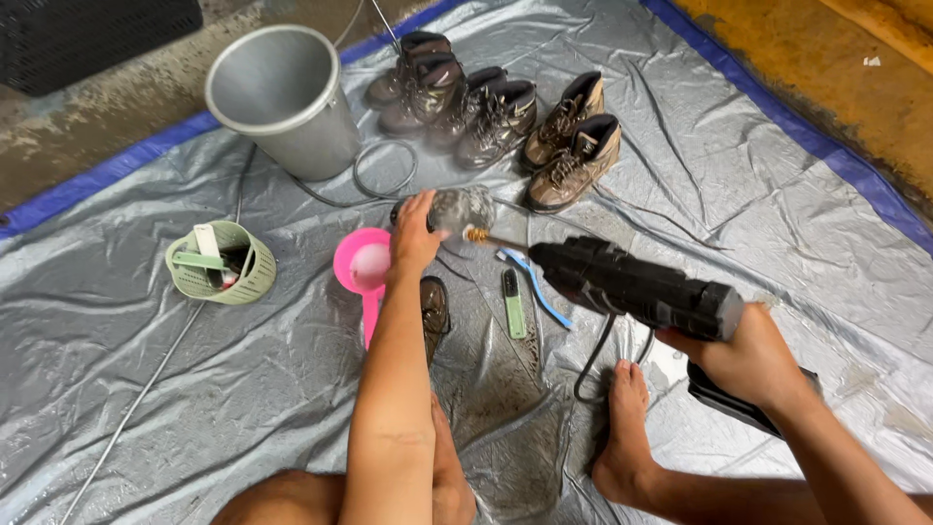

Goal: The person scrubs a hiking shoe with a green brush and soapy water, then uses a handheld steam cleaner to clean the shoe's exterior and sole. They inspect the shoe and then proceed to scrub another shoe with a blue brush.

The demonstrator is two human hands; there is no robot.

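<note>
A boot is held up above the silver tarpaulin by the left hand, whose fingers are wrapped around its near end. The boot is partly veiled by spray, so its details cannot be made out. A black spray gun is gripped by the right hand, the fingers being closed around its handle. The brass nozzle of the gun is pointed at the boot and sits just beside it. A black hose is seen hanging from the underside of the gun.

Three pairs of boots are lined up on the tarpaulin beyond the held boot. A metal bucket is placed to their left. A pink ladle lies just beside the left forearm, with a single dark shoe behind it. A green brush and a blue brush lie between the arms. A green basket is positioned well to the left.
</note>
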